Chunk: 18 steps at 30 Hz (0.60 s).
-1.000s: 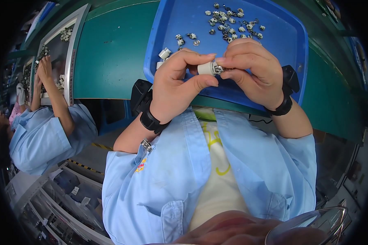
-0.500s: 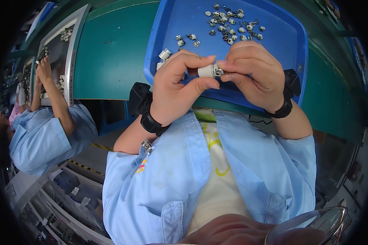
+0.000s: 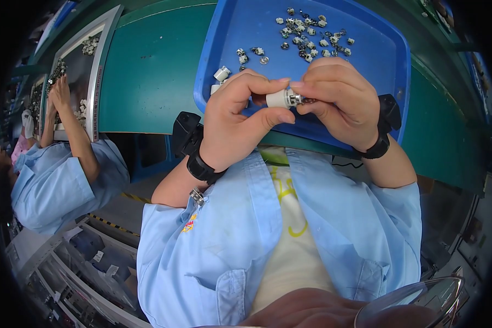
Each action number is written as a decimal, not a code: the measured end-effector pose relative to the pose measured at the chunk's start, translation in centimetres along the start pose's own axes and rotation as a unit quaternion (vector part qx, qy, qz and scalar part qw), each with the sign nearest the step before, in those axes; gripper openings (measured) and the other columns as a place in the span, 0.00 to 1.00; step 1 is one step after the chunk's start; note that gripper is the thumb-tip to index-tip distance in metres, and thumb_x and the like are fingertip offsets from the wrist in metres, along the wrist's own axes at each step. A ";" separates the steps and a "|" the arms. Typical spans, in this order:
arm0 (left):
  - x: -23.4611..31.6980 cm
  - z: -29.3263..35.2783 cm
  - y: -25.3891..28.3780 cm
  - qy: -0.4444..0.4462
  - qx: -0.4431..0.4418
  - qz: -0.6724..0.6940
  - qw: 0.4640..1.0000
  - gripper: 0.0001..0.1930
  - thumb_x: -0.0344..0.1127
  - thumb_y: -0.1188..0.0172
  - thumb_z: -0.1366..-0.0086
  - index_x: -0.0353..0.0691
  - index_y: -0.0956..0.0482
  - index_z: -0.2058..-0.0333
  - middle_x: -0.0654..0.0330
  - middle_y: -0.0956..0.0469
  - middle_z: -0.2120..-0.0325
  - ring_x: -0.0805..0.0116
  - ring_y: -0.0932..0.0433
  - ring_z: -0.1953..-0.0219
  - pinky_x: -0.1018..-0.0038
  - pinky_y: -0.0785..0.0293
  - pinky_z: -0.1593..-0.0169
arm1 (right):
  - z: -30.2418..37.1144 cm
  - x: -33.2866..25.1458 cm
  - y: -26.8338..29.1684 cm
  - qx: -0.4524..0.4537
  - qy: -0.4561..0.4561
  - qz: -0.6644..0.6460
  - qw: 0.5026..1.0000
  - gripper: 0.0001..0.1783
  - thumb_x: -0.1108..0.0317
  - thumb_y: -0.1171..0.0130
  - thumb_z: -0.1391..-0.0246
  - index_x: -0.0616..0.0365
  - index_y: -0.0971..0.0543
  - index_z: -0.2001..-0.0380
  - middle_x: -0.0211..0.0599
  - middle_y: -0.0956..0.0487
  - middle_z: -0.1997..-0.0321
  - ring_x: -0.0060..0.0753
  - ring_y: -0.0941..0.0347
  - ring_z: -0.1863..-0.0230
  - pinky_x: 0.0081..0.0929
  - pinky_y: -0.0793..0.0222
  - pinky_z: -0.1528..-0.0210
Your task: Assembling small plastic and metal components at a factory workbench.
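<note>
Over the near part of a blue tray point(image 3: 235, 27), my left hand point(image 3: 236, 112) pinches a white cylindrical housing point(image 3: 277, 99) between thumb and fingers. From its right end sticks a small metal-and-white insert point(image 3: 294, 98), gripped by the thumb and fingers of my right hand point(image 3: 344, 98). The two pieces meet end to end, lying level. Some of the insert is covered by the right fingertips. Just beyond my left hand, more white cylindrical housings point(image 3: 222, 74) lie in the tray, partly hidden by that hand.
Small metal-and-white parts point(image 3: 306, 35) are scattered at the tray's far side, with a few point(image 3: 243, 56) nearer its left. The tray rests on a green table point(image 3: 147, 71). At the left, a co-worker's hands point(image 3: 60, 93) handle small parts in a pale-framed tray point(image 3: 95, 104).
The white housing and insert have shifted slightly right and down, and more of the insert's metal shows. The tray has moved a little. Both hands keep their hold.
</note>
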<state>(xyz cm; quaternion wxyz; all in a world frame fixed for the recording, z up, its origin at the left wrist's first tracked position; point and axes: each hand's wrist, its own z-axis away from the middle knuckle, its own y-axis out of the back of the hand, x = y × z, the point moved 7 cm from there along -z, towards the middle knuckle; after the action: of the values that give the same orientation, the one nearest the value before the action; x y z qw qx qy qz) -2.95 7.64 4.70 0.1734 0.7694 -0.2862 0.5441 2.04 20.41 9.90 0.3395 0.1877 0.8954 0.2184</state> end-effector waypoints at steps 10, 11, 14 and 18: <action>0.7 -0.1 0.2 0.001 -0.013 -0.064 0.998 0.17 0.30 0.33 0.53 0.35 0.24 0.63 0.61 0.27 0.72 0.74 0.26 0.69 0.81 0.28 0.64 | -0.2 -0.3 -0.2 -0.020 0.018 0.019 0.999 0.14 0.71 0.35 0.63 0.60 0.21 0.67 0.34 0.25 0.70 0.34 0.28 0.67 0.26 0.32 0.64; 0.8 -0.1 0.2 -0.006 -0.013 -0.072 0.997 0.17 0.30 0.33 0.53 0.34 0.24 0.63 0.61 0.27 0.72 0.73 0.26 0.69 0.80 0.27 0.63 | -0.2 -0.3 -0.2 -0.021 0.015 0.016 1.000 0.14 0.71 0.35 0.63 0.60 0.22 0.67 0.34 0.25 0.70 0.34 0.28 0.67 0.26 0.32 0.64; 1.3 -0.3 0.3 -0.019 -0.018 -0.085 0.996 0.17 0.30 0.33 0.53 0.34 0.24 0.63 0.60 0.27 0.71 0.73 0.25 0.68 0.80 0.26 0.63 | -0.2 0.1 -0.2 -0.015 -0.002 -0.010 1.000 0.14 0.71 0.35 0.62 0.60 0.22 0.68 0.34 0.25 0.70 0.34 0.28 0.67 0.26 0.32 0.65; 0.9 -0.2 0.4 -0.005 -0.023 -0.069 0.997 0.17 0.30 0.33 0.53 0.34 0.24 0.63 0.59 0.27 0.71 0.72 0.25 0.69 0.79 0.26 0.63 | -0.2 0.3 -0.3 -0.018 0.006 -0.024 1.000 0.13 0.71 0.35 0.62 0.60 0.22 0.68 0.34 0.24 0.70 0.34 0.28 0.68 0.26 0.32 0.65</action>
<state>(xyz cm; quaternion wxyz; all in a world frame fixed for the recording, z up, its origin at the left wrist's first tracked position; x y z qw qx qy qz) -3.14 7.28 5.59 0.2271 0.7860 -0.2456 0.5199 1.66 20.25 9.71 0.3422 0.1590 0.8977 0.2274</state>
